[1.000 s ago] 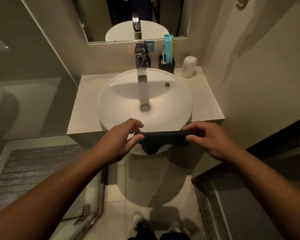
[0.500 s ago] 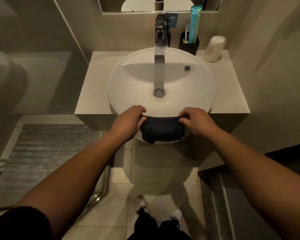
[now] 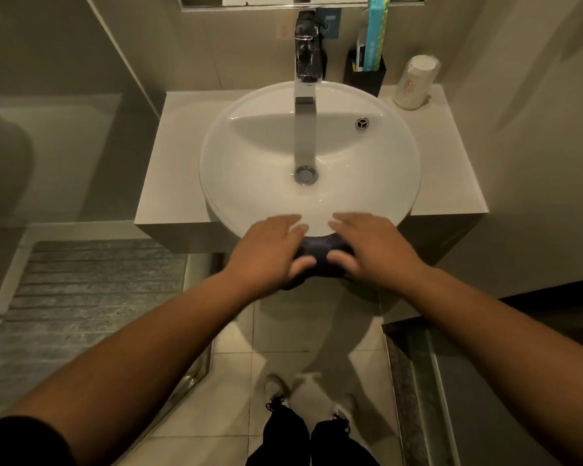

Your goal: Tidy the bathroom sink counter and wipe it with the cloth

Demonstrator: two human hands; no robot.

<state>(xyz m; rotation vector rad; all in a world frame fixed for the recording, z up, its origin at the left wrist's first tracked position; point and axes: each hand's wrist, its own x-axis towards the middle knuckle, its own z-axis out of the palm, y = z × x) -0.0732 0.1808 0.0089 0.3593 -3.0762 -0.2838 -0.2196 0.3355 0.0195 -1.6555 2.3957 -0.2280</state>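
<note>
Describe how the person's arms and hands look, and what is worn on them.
Both forearms are bare from above the elbow down. The left hand and the right hand wear no gloves, and no rings, watch or wristband show, though the hands are a little blurred. A dark short sleeve edge shows on the left upper arm at the frame's bottom corner. The right arm's sleeve is out of view.

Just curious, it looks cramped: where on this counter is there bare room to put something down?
The beige stone counter is bare left of the round white basin. The right strip is free nearer the front; its back corner is crowded by the black holder and upturned white paper cup.
</note>
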